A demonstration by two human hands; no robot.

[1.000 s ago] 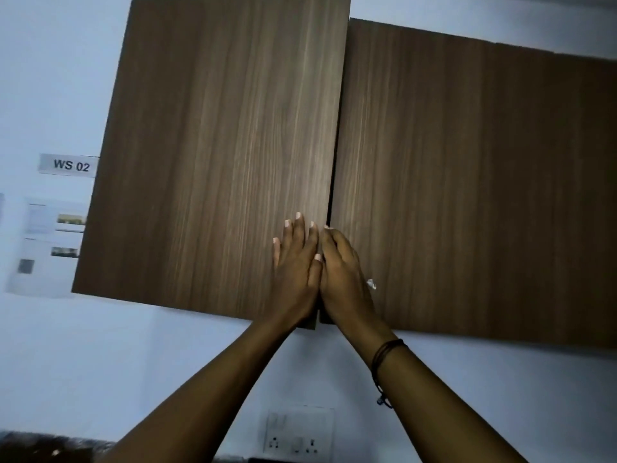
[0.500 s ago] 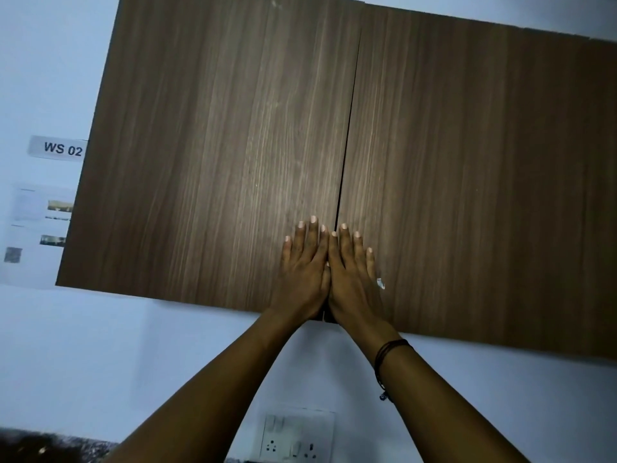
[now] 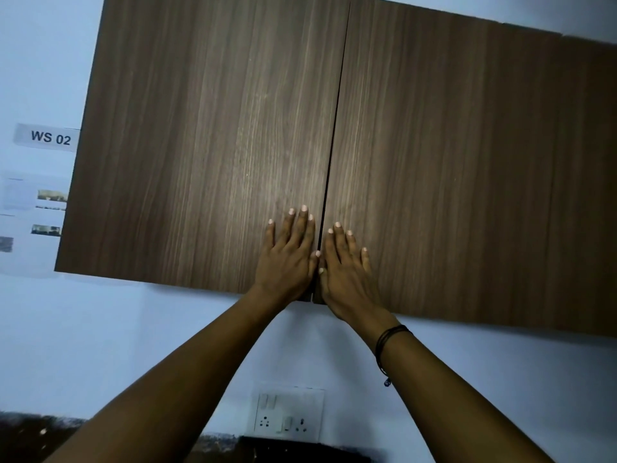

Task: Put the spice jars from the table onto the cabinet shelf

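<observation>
A dark wood-grain wall cabinet fills the upper view, both doors closed with a thin dark seam between them. My left hand lies flat, fingers spread, on the left door near its lower inner corner. My right hand lies flat on the right door, just across the seam. A dark cord bracelet circles my right wrist. Neither hand holds anything. The shelf inside is hidden behind the doors, and no spice jars are in view.
A white socket and switch plate sits on the pale wall below the cabinet. A "WS 02" label and printed sheets hang at the left. A dark speckled counter edge shows along the bottom.
The left door has swung shut until flush with the right one. My hands, pressed together a second ago, have drawn slightly apart and flattened on the two doors.
</observation>
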